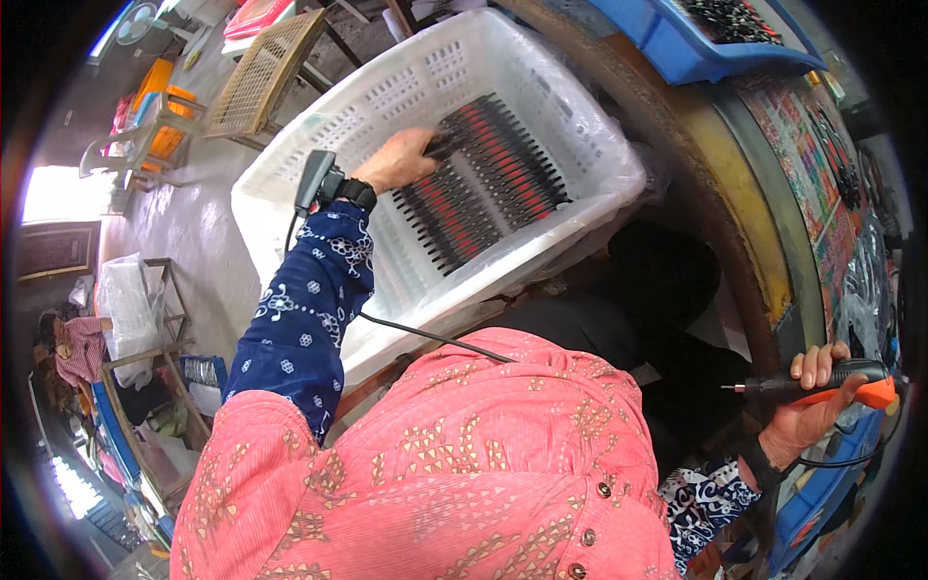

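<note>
- My pink patterned shirt (464,445) is filling the six o'clock side.
- At four o'clock my right hand (800,423) is wrapping its fingers around a black-and-orange power screwdriver (822,383), gripping it firmly; its bit is pointing toward nine o'clock, and a black cable (841,464) is curving by my wrist.
- My left arm, in a blue floral sleeve (300,314), is stretching up from seven o'clock, with a black device (315,182) sitting at the wrist.
- Between eleven and twelve my left hand (398,159) is bending its fingers at the black-and-red pieces (449,213); I cannot tell whether they are closing on one.
- Those pieces are lying side by side in two rows, inside a white crate (387,87) with clear plastic covering its rim.
- A yellow-edged worktable (739,208) is running past three o'clock.
- At one o'clock a blue bin (696,63) is holding small dark parts (735,19).
- Farther off, a mesh-topped bench (261,72) is standing between ten and eleven.
</note>
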Demonstrator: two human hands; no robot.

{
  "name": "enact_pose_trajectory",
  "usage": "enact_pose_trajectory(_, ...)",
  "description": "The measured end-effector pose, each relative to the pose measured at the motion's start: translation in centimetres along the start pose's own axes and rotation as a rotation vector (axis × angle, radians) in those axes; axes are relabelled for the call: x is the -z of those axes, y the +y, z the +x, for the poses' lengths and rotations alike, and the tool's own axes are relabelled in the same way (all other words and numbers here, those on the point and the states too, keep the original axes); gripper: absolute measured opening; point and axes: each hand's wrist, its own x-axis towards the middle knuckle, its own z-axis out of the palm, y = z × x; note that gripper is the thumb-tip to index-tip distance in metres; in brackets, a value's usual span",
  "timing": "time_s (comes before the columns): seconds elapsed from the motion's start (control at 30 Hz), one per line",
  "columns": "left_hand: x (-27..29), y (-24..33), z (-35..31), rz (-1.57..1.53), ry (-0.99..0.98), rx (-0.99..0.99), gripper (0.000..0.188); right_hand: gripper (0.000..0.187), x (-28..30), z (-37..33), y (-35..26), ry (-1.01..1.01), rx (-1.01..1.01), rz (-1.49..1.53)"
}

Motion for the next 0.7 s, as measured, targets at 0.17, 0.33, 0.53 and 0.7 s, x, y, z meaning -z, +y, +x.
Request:
enact_pose_trajectory(0.17, -4.1, -8.1, -4.8, 0.030, -0.109, 0.149, 0.035, 0.041, 0.3, 0.2, -0.2, 0.007, -0.038, -0.048)
enact_pose_trajectory(0.33, -5.6, -9.2, -9.3, 0.089, -0.344, 0.279, 0.040, 0.038, 0.0, 0.6, -0.4, 0.012, -0.116, -0.058)
enact_pose_trajectory(0.53, -7.1, -11.1, -9.8, 0.126, -0.299, 0.373, 0.042, 0.037, 0.0, 0.9, -0.7, -0.014, -0.174, -0.061)
enact_pose_trajectory(0.7, -7.4, -13.3, -8.7, 0.188, -0.134, 0.296, 0.038, 0.038, 0.2, 0.9, -0.8, 0.007, -0.168, -0.122)
